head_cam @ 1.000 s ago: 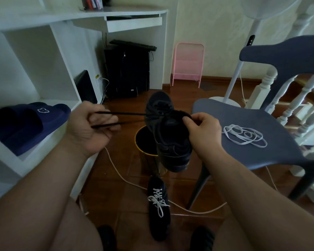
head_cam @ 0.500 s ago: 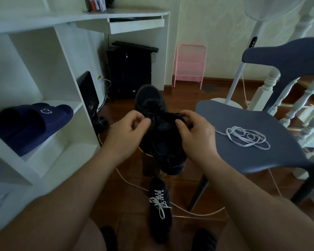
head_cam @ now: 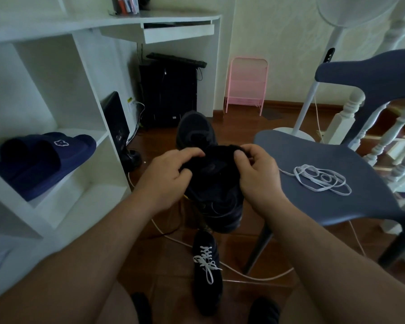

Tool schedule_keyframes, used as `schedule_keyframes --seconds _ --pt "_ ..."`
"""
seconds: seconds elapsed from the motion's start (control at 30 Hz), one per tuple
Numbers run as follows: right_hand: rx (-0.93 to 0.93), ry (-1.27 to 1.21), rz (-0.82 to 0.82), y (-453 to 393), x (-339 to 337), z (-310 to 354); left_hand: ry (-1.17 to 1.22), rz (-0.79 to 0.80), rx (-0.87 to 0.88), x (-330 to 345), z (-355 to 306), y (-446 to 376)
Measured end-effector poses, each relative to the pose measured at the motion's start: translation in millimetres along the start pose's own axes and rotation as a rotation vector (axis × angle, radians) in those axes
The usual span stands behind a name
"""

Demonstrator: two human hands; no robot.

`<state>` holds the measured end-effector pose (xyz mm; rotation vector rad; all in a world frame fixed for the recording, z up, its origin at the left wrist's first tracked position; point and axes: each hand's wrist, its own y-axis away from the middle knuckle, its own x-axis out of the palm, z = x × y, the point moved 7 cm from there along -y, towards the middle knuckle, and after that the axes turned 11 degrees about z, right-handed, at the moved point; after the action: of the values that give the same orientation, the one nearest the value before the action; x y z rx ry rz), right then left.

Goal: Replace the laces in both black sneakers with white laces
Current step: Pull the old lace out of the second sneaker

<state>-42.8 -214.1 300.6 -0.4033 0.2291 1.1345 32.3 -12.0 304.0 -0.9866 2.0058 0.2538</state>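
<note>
- Shelf unit: white, well to the left of the left fingers; a pair of navy slides lies in one compartment.
- Chair: blue-grey seat just right of the right fingers; it carries the loose white lace, coiled and apart from either hand.
- Held sneaker: black, raised between both hands above the floor, toe pointing away, heel toward the person. Judged light and soft in the upper, stiffer at the sole; it should flex under a squeeze, so the firmer hold is at the collar or sole edge.
- Floor sneaker: directly below the fingers, already fitted with a white lace tied in a bow. One shoe judged done.
- Left hand: fingers curled on the sneaker's left collar at the eyelet area; they grip or pinch there, though whether on lace or fabric cannot be told.
- Right hand: fingers curled over the right collar edge, thumb pressed inward, gripping the upper.
- Black lace: a thin strand shows on the sneaker below the fingers; how much remains threaded is too dark to tell. Judged limp and thin; best pinched near an eyelet and drawn straight out.
- Risk, as judged: black on black hides the eyelets.
</note>
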Motion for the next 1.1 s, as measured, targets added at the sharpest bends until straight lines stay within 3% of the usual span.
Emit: schedule_keyframes --seconds 0.17,0.4,0.5,0.7,0.8,0.87,0.97,1.03,1.1 --pt "-0.075 0.069 0.035 3 8 8 -0.157 -0.105 -0.013 0 -6 1" --pt "-0.341 0.362 0.058 13 17 30 -0.254 -0.095 -0.148 1 -9 0" --pt "-0.42 0.455 0.083 15 24 33 -0.478 -0.099 -0.223 -3 -14 2" --pt "-0.466 0.592 0.148 18 36 30 -0.604 0.044 -0.248 7 -10 -2" --pt "-0.343 0.497 0.138 9 23 20 -0.256 0.126 -0.233 13 5 -5" --pt "-0.247 0.445 0.144 3 15 12 0.213 0.182 -0.169 14 11 -4" --pt "-0.132 0.312 0.163 1 6 4 0.86 0.128 -0.092 4 11 0" --pt "-0.131 0.282 0.169 2 8 6 1.054 0.043 -0.105 0 12 0" --pt "-0.162 0.319 0.174 4 12 10 0.978 -0.033 -0.107 0 12 -2"
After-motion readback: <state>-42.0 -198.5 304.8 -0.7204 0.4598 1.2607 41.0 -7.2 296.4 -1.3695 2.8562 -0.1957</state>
